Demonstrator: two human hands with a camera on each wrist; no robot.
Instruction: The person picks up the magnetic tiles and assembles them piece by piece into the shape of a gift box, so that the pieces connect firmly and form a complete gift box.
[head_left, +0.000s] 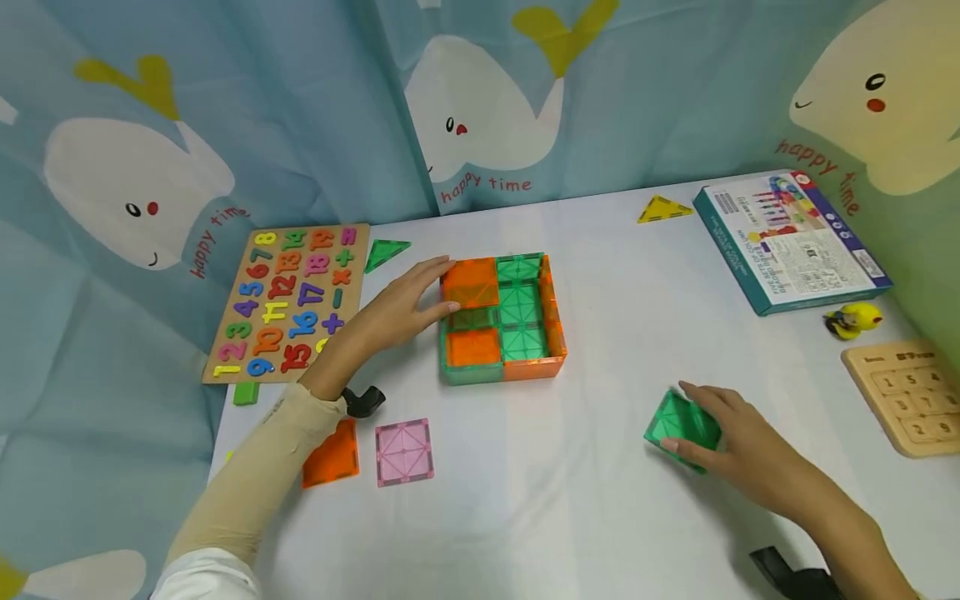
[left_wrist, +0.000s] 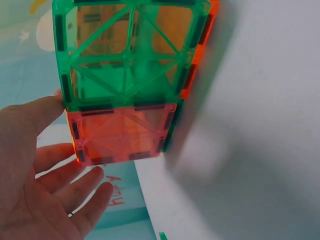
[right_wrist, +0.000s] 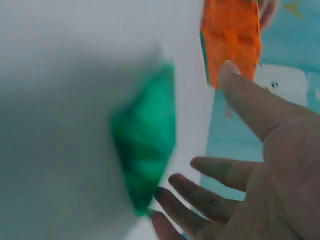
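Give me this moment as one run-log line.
left hand: touching tile box | right hand: at green piece | pink tile: flat

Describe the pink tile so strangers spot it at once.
On the white table, find the number board at the left. Nearer the camera and slightly right lies the pink tile, square and flat. Its colour sets it apart from the orange tile beside it.

On your bench (head_left: 555, 517)
Your left hand (head_left: 408, 304) touches the tile box (head_left: 534, 368); your right hand (head_left: 746, 454) touches a green tile piece (head_left: 677, 423).

green and orange box (head_left: 534, 368), pink rayed tile (head_left: 405, 452)
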